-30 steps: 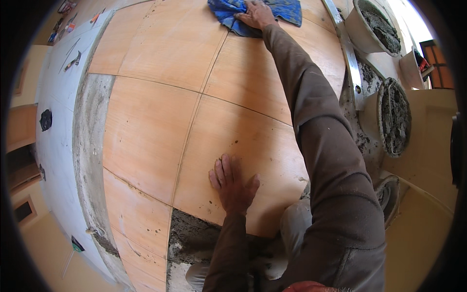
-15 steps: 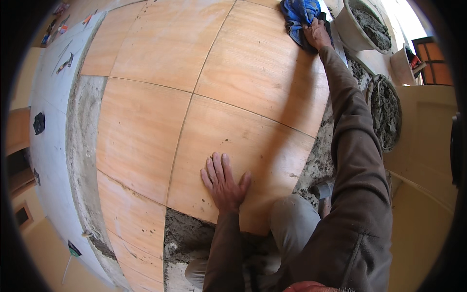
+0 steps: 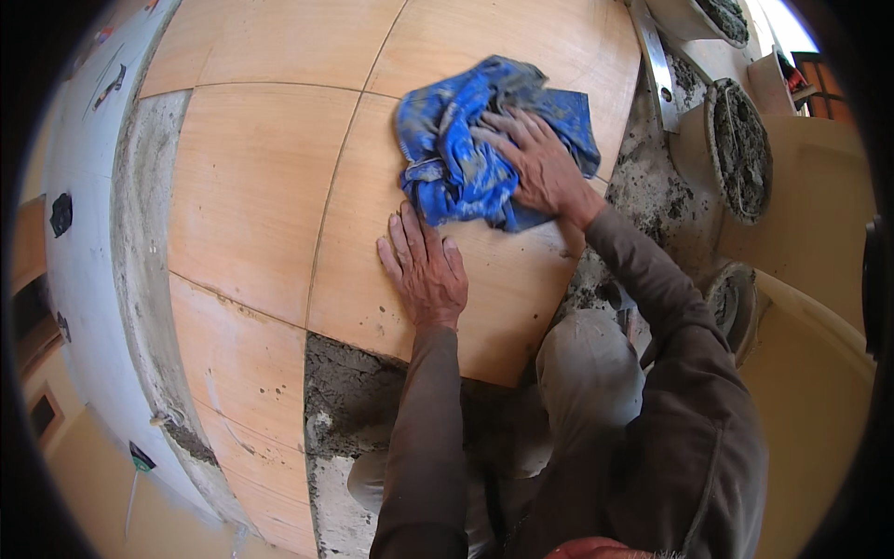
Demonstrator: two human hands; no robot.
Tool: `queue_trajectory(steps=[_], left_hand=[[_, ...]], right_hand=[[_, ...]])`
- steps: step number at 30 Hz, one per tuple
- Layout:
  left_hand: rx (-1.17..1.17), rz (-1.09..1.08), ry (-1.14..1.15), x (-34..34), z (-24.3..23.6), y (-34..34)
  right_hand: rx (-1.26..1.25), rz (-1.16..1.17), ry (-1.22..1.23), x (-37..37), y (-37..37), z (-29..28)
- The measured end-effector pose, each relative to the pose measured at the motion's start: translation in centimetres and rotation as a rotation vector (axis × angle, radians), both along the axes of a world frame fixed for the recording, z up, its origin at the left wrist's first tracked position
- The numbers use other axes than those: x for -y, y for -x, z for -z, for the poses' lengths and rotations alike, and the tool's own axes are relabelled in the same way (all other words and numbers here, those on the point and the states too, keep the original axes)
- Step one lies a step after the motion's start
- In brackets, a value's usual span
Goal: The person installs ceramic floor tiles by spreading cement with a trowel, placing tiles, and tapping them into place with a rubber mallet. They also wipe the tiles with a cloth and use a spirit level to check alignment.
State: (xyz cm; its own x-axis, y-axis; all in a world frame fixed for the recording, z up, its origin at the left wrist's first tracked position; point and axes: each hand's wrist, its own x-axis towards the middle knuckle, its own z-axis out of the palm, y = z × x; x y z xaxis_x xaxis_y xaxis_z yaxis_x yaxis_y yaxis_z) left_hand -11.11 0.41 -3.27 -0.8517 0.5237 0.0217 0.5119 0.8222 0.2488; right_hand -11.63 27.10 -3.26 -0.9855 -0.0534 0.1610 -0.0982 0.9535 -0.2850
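My left hand (image 3: 421, 265) lies flat with fingers apart on a pale orange wood-look tile (image 3: 358, 289), just below a crumpled blue cloth (image 3: 447, 130) with grey stains. My right hand (image 3: 535, 168) rests palm down on the cloth, fingers outstretched, pressing it against the tile. Dark wet mortar (image 3: 354, 382) shows in the untiled gap by my grey-trousered knees. Neighbouring tiles (image 3: 251, 168) surround this one, with narrow joints between them.
On the right are buckets of grey mortar (image 3: 740, 149), a metal straightedge (image 3: 656, 84) and rough, mortar-spattered floor (image 3: 633, 214). A bare cement strip (image 3: 149, 279) runs down the left beside pale flooring (image 3: 79, 317), where a hammer (image 3: 114, 84) lies.
My right hand has brought the cloth from the far upper right down beside my left hand, and its fingers now lie flatter on it. The view has shifted slightly.
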Motion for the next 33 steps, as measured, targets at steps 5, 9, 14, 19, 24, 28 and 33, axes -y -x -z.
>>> queue_trajectory(steps=[5,9,14,19,24,28,33], left_hand=[[-0.019,-0.008,-0.077,-2.0,0.6,-0.7],[-0.051,-0.097,-0.319,-1.4,1.4,-0.8],[0.068,-0.105,-0.591,2.1,0.4,-0.9],[0.427,-0.135,-0.692,6.8,-3.9,-2.2],[0.252,-0.022,-0.116,25.0,-16.6,-4.1],[0.313,-0.324,0.289,35.3,-27.3,-14.6],[0.589,-0.635,-0.080,35.7,-27.4,-28.3]], right_hand=[[-0.582,0.082,-0.288,-5.0,13.4,1.3],[-0.298,0.038,-0.139,0.4,10.8,4.0],[-0.120,-0.145,0.006,6.6,-5.7,1.1],[0.018,0.024,0.033,4.8,-22.4,-1.6],[0.077,-0.008,0.234,3.6,-27.4,-5.2],[-0.280,0.037,0.402,6.9,-15.1,-10.5],[-0.002,-0.078,0.312,5.4,3.8,-4.3]])
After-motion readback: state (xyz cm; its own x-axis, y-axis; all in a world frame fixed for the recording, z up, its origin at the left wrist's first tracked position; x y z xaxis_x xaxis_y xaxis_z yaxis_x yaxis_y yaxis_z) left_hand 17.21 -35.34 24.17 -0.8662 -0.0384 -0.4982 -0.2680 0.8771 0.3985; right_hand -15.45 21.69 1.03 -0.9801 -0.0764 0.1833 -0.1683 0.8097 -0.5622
